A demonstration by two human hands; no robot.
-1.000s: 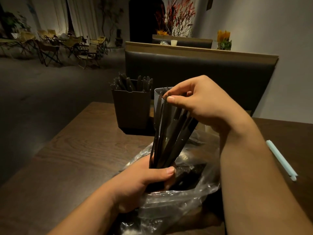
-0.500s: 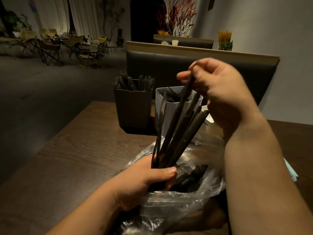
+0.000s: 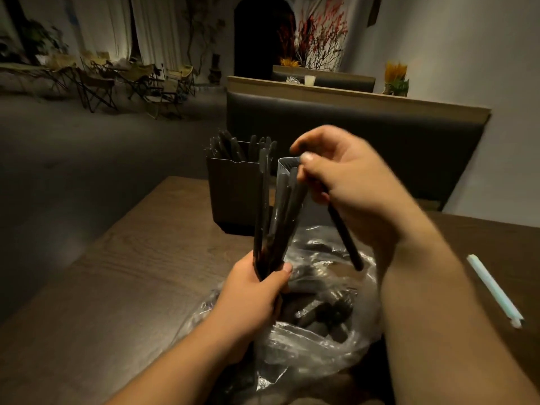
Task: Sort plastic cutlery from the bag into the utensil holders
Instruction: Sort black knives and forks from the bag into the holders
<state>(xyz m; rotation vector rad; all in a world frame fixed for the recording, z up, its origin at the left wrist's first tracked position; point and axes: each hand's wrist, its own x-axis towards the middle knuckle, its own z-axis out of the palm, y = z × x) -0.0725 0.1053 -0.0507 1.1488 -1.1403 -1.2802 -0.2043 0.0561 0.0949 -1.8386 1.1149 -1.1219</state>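
My left hand grips a bundle of black plastic cutlery by its lower ends, upright above the clear plastic bag, which holds more black pieces. My right hand holds one black piece that slants down out of the hand, apart from the bundle. Its fingertips are at the bundle's tops. Behind stand a dark holder filled with black cutlery and a lighter holder, mostly hidden by my right hand.
A pale wrapped straw lies on the dark wooden table to the right. A dark padded bench back rises behind the holders. Folding chairs stand far off at the left.
My right hand has pulled one piece out of the bundle, come down from its raised position and returned to the bundle's tops. My left hand keeps its grip over the bag.
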